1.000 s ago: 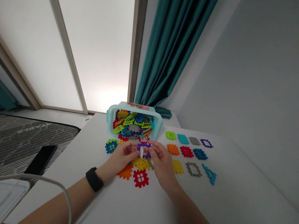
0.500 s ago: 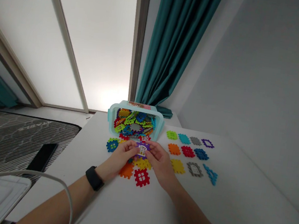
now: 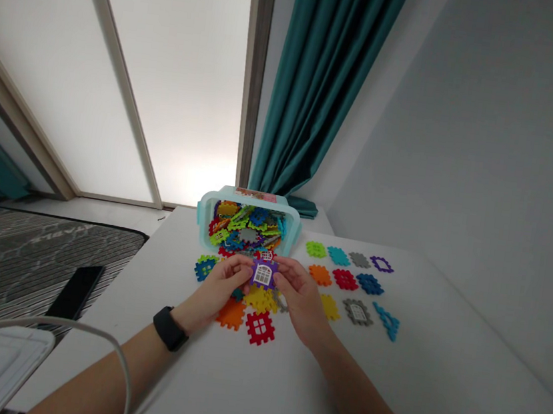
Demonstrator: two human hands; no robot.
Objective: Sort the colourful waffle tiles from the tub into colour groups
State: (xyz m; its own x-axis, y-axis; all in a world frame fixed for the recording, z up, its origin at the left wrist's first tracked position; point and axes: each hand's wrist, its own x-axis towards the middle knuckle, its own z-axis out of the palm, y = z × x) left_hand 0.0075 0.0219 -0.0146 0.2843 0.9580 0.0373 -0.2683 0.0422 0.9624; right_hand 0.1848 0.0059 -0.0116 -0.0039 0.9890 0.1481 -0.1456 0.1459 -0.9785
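Purple tile, pinched between left hand and right hand on the near side of the tub, could shed its white window insert if squeezed unevenly.

Left hand and right hand pinched a purple tile (white window in it) — teal bin sat behind, red tile nearer.
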